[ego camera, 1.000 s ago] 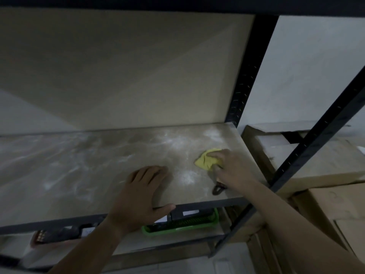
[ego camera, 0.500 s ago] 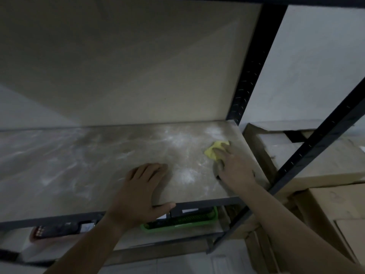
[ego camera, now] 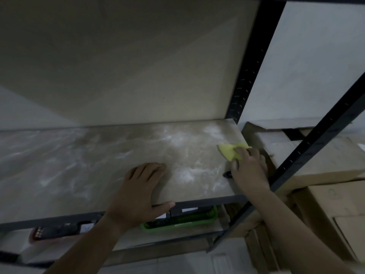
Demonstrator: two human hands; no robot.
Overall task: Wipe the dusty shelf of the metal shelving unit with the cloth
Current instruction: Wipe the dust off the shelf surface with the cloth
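Observation:
The dusty shelf (ego camera: 98,165) is a pale board in a black metal frame, streaked with white dust. A yellow cloth (ego camera: 230,152) lies near the shelf's right edge, pressed down under the fingers of my right hand (ego camera: 247,167). My left hand (ego camera: 138,194) rests flat on the front of the shelf with its fingers spread and its thumb hooked over the front rail. A small dark object (ego camera: 227,175) shows just left of my right wrist; I cannot tell what it is.
Black slotted uprights (ego camera: 250,62) and a diagonal post (ego camera: 320,139) frame the right side. Cardboard boxes (ego camera: 325,161) are stacked to the right. On the lower shelf sit a green basket (ego camera: 181,222) and a dark device (ego camera: 59,231).
My right hand has slid the cloth away from me and to the right, towards the shelf's right edge. My left hand has stayed in place.

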